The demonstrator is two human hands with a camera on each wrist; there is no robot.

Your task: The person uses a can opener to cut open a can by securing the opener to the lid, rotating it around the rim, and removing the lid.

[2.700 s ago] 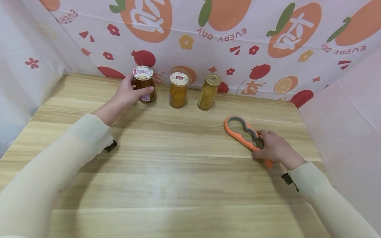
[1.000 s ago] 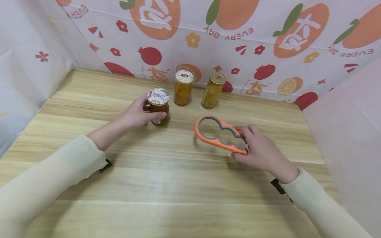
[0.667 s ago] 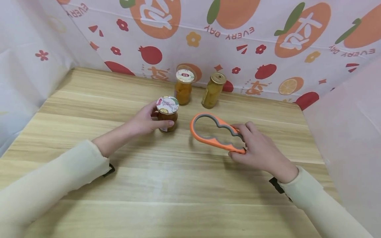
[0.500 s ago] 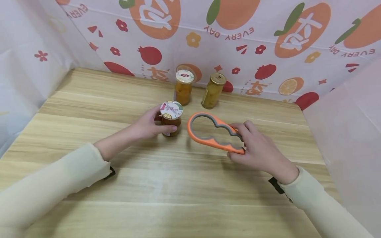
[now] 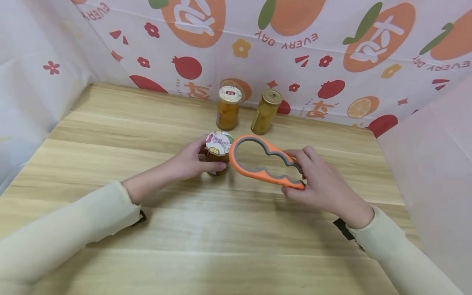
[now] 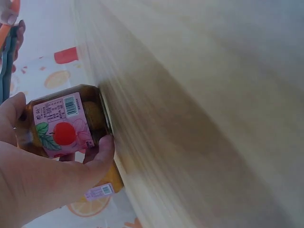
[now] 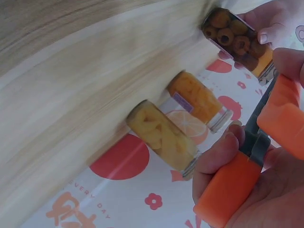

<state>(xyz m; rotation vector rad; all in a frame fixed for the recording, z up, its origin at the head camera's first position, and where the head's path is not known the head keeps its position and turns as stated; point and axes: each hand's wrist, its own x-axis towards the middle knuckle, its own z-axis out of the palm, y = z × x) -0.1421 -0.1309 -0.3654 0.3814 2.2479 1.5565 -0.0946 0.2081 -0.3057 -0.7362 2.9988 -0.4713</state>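
The wooden surface (image 5: 228, 229) fills most of the head view, closed in by a fruit-printed backdrop (image 5: 313, 53) at 12 o'clock and plain sheets at 9 and 3 o'clock.

The orange jar opener (image 5: 263, 162) is the largest loose thing. The right hand (image 5: 321, 184) grips its narrow end, fingers and thumb curled round the handle, and holds it above the surface with the wide loop pointing toward 10 o'clock. That loop's rim lies just beside the lid of the small jar (image 5: 218, 152), seemingly touching or overlapping its edge; which cannot be told.

The small jar stands upright near the centre of the surface. The left hand (image 5: 189, 162) grips its glass body from the 9 o'clock side, thumb and fingers wrapped round it, as the left wrist view (image 6: 64, 121) confirms.

Two more jars stand at 12 o'clock against the backdrop: one of orange fruit (image 5: 228, 107) and, just beside it toward 3 o'clock, one of yellow fruit (image 5: 266, 112) with a gold lid.

As a judgement: the loop is off-centre from the lid, so lowering it askew could knock the small jar sideways. If the left hand's hold is light, the glass could slip or tip.
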